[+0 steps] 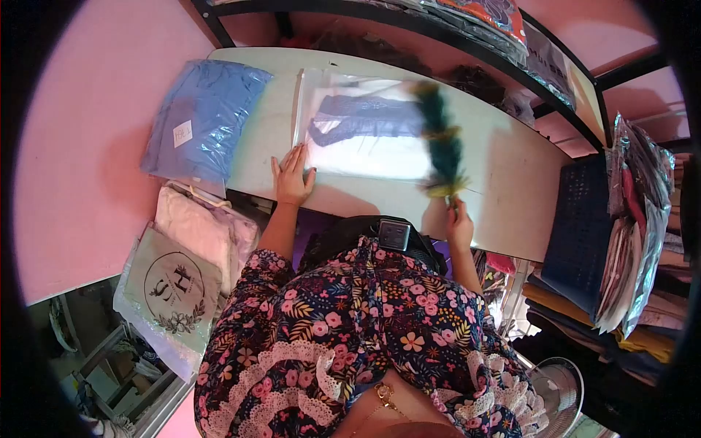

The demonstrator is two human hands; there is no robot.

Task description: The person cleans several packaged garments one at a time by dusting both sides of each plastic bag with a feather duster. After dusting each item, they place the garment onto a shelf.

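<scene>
My left hand [292, 177] lies flat, fingers spread, on the near left corner of a clear plastic bag [365, 150] holding a folded dark blue and white garment. My right hand [458, 223] grips the handle of a feather duster [442, 139] with dark green and yellow feathers. The duster is blurred and stretches up over the right side of the bag. The bag rests on a pale table [511, 182].
A blue garment in plastic [201, 120] lies at the table's left end. White packed garments and a printed bag [175, 288] sit below it. Shelves with stacked packed clothes [628, 233] stand at right. A fan [558, 387] is at the lower right.
</scene>
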